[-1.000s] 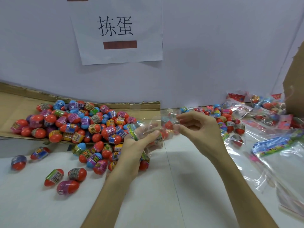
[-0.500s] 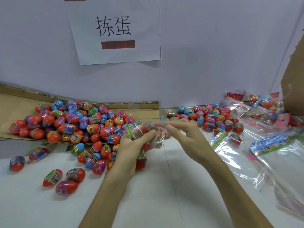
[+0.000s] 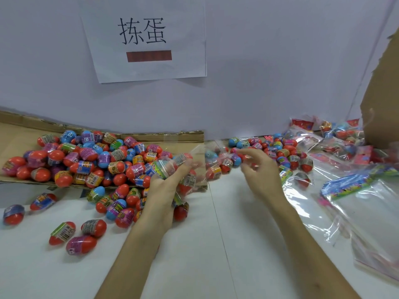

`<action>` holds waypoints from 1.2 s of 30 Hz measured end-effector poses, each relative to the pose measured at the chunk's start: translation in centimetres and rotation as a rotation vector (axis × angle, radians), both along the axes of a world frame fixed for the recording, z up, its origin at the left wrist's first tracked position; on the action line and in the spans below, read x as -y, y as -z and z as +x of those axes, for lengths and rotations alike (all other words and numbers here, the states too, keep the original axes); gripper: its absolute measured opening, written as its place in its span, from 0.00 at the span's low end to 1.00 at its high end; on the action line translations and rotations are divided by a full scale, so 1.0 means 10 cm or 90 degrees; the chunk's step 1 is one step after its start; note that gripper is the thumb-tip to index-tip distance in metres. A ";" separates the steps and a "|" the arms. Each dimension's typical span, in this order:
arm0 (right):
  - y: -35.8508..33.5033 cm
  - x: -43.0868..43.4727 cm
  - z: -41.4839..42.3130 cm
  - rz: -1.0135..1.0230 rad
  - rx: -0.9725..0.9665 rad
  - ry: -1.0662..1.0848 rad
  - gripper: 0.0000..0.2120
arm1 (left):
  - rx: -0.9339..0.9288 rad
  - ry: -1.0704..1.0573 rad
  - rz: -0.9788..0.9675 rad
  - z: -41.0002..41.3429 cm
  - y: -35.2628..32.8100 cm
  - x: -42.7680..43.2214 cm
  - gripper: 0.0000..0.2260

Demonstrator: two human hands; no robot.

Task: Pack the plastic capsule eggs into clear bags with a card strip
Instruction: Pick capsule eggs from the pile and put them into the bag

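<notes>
Left hand (image 3: 165, 186) grips a clear bag (image 3: 197, 155) of eggs (image 3: 188, 183). Right hand (image 3: 259, 169) at its 3 o'clock, grip too blurry to tell.

Left grip (image 3: 167, 186): bare hand, slim fingers. Right grip (image 3: 258, 169): bare hand, fingertips smeared by motion blur. Behind left grip, slender bare left forearm (image 3: 133, 255); behind right grip, bare right forearm (image 3: 302, 244). Both uncovered to lower frame edge.

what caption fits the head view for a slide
Left hand grips a clear plastic bag holding colourful plastic capsule eggs.
</notes>
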State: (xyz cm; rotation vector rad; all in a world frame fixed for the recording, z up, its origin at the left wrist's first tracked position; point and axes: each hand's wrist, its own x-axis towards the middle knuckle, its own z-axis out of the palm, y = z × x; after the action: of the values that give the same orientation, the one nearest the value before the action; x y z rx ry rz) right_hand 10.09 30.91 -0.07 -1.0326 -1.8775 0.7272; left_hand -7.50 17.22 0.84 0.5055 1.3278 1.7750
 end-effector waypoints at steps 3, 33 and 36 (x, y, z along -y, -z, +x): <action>0.18 0.03 -0.14 0.029 0.204 -0.089 0.25 | 0.014 0.016 0.020 0.01 -0.01 0.02 0.31; -0.31 0.31 -0.05 0.090 -0.091 -0.067 0.16 | -0.137 -0.065 -0.045 0.04 0.01 0.03 0.26; -0.31 0.32 -0.04 0.109 -0.046 -0.110 0.12 | -0.145 -0.012 -0.034 0.07 0.01 0.02 0.29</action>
State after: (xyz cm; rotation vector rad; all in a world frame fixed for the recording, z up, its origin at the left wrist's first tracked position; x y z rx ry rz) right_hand 9.64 27.70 3.07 -0.7337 -1.9445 0.6797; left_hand -6.80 16.99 0.76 0.6840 1.5369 1.7306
